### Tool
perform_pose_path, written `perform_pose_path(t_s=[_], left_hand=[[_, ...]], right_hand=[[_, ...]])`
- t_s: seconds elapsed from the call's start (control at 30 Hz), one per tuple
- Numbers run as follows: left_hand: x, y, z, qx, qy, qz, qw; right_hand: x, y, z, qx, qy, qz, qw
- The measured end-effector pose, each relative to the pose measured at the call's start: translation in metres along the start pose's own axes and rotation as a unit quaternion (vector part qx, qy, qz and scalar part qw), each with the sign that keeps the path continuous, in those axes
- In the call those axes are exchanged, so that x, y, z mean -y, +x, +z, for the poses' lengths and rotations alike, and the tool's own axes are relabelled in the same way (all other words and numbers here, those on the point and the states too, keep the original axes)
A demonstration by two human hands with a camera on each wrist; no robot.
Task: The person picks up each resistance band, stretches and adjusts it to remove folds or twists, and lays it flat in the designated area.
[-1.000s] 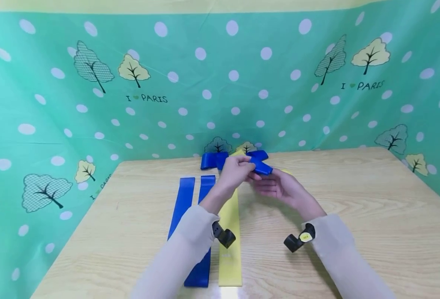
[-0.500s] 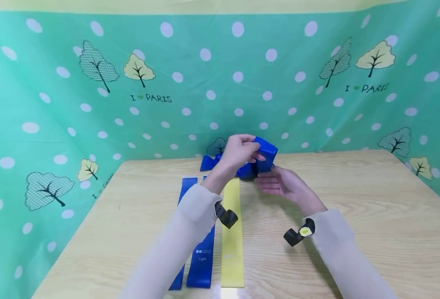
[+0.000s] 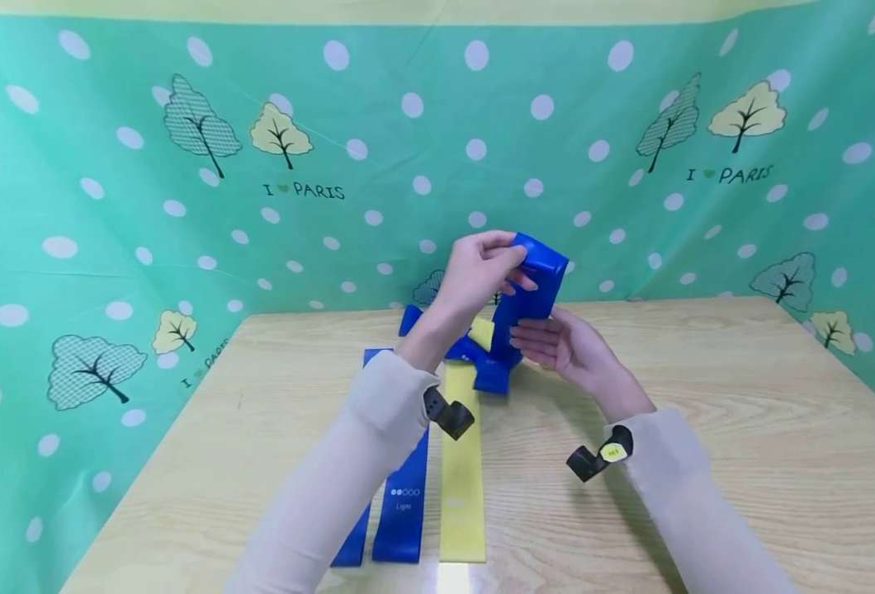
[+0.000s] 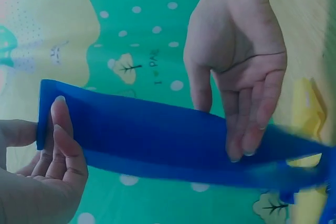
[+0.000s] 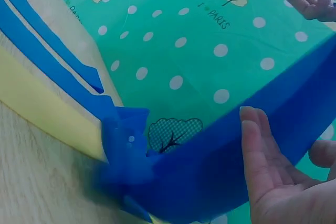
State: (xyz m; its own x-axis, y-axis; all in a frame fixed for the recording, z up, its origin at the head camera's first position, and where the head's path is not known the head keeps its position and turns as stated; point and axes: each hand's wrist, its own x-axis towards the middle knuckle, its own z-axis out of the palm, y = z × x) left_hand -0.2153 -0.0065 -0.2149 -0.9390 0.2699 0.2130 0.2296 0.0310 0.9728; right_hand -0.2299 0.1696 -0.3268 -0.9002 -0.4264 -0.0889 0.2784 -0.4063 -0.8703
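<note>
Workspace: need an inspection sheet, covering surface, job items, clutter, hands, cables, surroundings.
Surface: wood-grain table, glare at near edge.
Job items: held blue band, stretching up from a bundle of blue and yellow; whether they are joined, can't tell. Two flat blue bands, one marked "Light", partly hidden; flat yellow band to their right.
Clutter: nothing seen besides the bands.
Left hand: pinches the held band's upper end.
Right hand: straight fingers touch it lower down.
Cables: nothing seen.
Surroundings: green dotted cloth behind.
</note>
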Motion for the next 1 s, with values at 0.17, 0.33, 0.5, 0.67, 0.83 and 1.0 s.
perform_pose_path(t_s=[0.17,0.33,0.5,0.67,0.83,1.0], left_hand=[[-0.003,-0.002,-0.001,0.005,0.01,-0.001,0.9999],[0.001,-0.005,-0.004,0.0,0.013,-0.015,0.9998],[0.002,-0.009,-0.004,0.012,0.015,-0.018,0.9997],[0.003,-0.018,0.0,0.036,0.022,-0.022,0.9988],[0.008,-0.034,0.006,0.058,0.056,-0.063,0.9948],[0.025,-0.056,0.014,0.072,0.081,-0.128,0.9859]], right_hand=[[0.0,0.0,0.003,-0.011,-0.039,0.01,0.999],[-0.001,-0.003,0.007,0.006,-0.034,0.056,0.998],[0.001,-0.004,0.008,0.047,0.015,0.095,0.994],[0.008,-0.004,0.009,0.082,0.047,0.083,0.992],[0.014,-0.004,0.007,0.063,0.09,0.075,0.991],[0.02,-0.006,0.007,-0.019,0.102,0.08,0.991]])
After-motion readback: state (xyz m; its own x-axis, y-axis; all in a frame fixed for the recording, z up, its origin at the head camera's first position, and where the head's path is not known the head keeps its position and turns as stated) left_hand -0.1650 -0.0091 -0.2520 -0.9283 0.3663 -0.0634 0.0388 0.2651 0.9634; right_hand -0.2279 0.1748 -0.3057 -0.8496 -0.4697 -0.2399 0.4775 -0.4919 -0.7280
